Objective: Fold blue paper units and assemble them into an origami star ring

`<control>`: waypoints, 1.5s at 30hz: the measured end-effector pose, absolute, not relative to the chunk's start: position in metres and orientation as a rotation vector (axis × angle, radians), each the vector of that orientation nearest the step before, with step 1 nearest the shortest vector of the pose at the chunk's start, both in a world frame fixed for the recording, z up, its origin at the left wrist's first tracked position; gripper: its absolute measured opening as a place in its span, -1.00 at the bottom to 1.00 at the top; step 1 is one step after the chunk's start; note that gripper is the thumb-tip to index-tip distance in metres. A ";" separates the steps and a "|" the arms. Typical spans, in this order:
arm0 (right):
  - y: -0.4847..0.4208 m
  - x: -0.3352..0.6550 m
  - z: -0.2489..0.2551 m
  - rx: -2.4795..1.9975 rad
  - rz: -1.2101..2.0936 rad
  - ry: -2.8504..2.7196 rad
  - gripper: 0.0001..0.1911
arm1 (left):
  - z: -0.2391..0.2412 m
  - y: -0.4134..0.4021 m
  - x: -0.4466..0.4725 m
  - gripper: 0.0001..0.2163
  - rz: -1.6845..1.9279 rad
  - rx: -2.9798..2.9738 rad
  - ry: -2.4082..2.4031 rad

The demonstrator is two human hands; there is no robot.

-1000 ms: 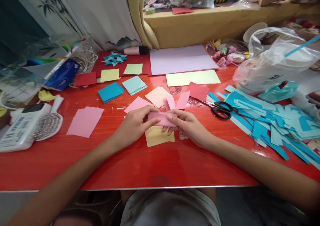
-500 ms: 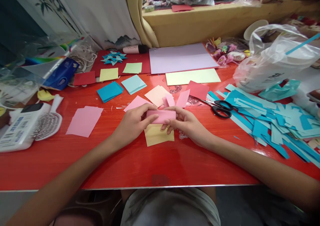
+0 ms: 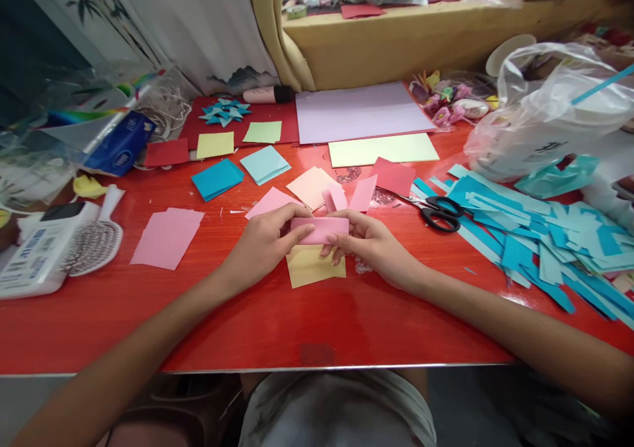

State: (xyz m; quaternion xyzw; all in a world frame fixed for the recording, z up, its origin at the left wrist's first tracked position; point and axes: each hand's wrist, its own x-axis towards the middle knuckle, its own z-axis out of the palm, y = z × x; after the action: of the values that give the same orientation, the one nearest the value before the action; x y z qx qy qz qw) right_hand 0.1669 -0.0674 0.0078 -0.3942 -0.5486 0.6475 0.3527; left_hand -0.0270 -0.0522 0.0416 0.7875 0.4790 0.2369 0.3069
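Observation:
Between both hands is a folded strip of pink paper [image 3: 319, 230], held level above the red table. My left hand [image 3: 275, 237] pinches its left end, thumb on the front face. At the other end my right hand [image 3: 369, 239] grips with thumb and fingers closed. Below the strip lies a yellow paper square [image 3: 314, 267], partly covered by the hands. Just beyond are folded pink pieces [image 3: 364, 193], a peach paper square [image 3: 310, 186] and a pink sheet [image 3: 270, 201]. A red paper square [image 3: 393, 175] touches the black-handled scissors [image 3: 440, 214] to the right.
Blue paper strips [image 3: 539, 236] heap at the right beside a plastic bag [image 3: 539, 117]. Pink squares [image 3: 167, 238], a hairbrush [image 3: 96, 245] and a white box-like item [image 3: 39, 252] lie left. Blue squares [image 3: 218, 179], a folded blue star [image 3: 224, 111] and a lilac sheet [image 3: 361, 113] sit farther back.
Both hands keep the same grip on the pink strip, with hardly any movement. The view has shifted very slightly.

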 end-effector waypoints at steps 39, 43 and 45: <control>-0.065 0.164 0.006 -0.922 1.782 -1.193 -0.84 | 0.044 -0.054 -0.027 -0.79 0.641 2.148 1.309; -0.064 0.165 0.006 -0.928 1.792 -1.201 -0.79 | 0.046 -0.054 -0.026 -0.80 0.624 2.126 1.313; -0.065 0.166 0.007 -0.945 1.801 -1.232 -0.78 | 0.047 -0.054 -0.026 -0.81 0.577 2.091 1.291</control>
State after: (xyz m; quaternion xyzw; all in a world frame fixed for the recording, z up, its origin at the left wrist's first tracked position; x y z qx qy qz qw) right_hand 0.1656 -0.0646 0.0066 -0.3689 -0.4808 0.7027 0.3727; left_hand -0.0258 -0.0541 0.0472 0.7892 0.4873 0.2177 0.3039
